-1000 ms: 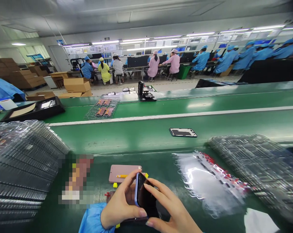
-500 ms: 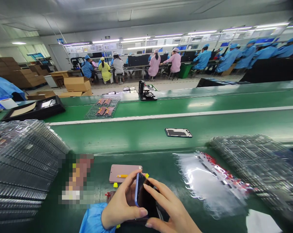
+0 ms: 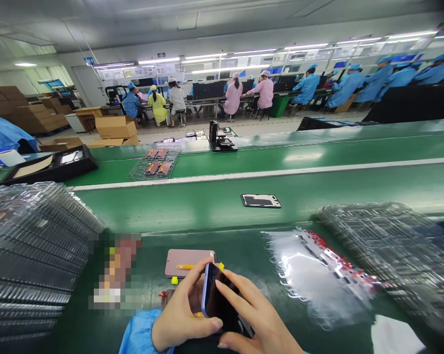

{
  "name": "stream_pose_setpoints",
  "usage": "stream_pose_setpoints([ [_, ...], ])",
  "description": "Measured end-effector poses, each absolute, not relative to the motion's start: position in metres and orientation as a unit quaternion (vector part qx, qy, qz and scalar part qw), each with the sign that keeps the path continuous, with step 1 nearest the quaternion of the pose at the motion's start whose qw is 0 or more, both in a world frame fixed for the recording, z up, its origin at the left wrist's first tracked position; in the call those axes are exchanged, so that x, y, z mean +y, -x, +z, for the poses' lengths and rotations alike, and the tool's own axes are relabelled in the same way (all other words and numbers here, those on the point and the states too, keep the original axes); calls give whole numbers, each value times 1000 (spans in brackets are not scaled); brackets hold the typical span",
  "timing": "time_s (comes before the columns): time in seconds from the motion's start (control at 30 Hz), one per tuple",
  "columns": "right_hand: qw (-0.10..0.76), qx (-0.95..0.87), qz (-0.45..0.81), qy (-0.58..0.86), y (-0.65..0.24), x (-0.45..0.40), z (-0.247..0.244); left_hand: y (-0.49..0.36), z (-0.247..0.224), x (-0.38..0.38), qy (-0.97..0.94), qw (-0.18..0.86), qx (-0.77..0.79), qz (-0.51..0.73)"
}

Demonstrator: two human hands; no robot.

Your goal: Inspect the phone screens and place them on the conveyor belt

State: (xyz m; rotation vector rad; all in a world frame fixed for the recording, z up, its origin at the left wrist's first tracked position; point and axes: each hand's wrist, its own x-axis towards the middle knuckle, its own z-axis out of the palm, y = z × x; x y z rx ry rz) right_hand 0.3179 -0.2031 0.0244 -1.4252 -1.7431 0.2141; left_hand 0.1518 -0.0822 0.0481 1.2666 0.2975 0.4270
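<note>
My left hand [image 3: 187,309] is wrapped round a phone [image 3: 222,305] with a blue edge and a dark glossy front. It stands tilted, its front turned toward my right hand [image 3: 257,307]. The fingers of my right hand lie against that dark front, and its thumb is at the lower edge. A yellow tab [image 3: 221,266] shows behind the fingertips. Just beyond my hands lies a flat pinkish panel [image 3: 174,262] with an orange strip [image 3: 185,267] on it. Part of another dark piece under my left hand is hidden.
A stack of clear plastic trays [image 3: 34,265] rises at left, and more clear trays [image 3: 384,246] lie at right. Clear plastic films with red tabs [image 3: 314,275] are spread nearer. A phone housing [image 3: 261,200] lies on the green conveyor belt [image 3: 192,211]. Co-workers [image 3: 232,96] sit at the back.
The phone housing on the belt has shifted a little to the left. My hands stay nearly in place, with the phone's dark front turned slightly more into view.
</note>
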Motion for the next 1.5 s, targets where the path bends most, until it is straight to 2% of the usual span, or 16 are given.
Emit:
stream_pose_setpoints([
  [0.5,401,-725,-1,560,-317,-205,37,-143,40,-81,-609,757,129,200],
  [1.13,400,-714,-34,573,-312,-201,36,-147,42,-82,-522,825,91,197],
  [1.23,435,-670,54,598,-313,-201,33,-149,46,-73,-470,848,159,185],
  [1.37,508,-525,327,599,-323,-200,32,-152,60,-51,-407,845,285,196],
  [1.5,469,-430,549,541,-328,-197,31,-151,66,-34,-411,827,313,221],
])
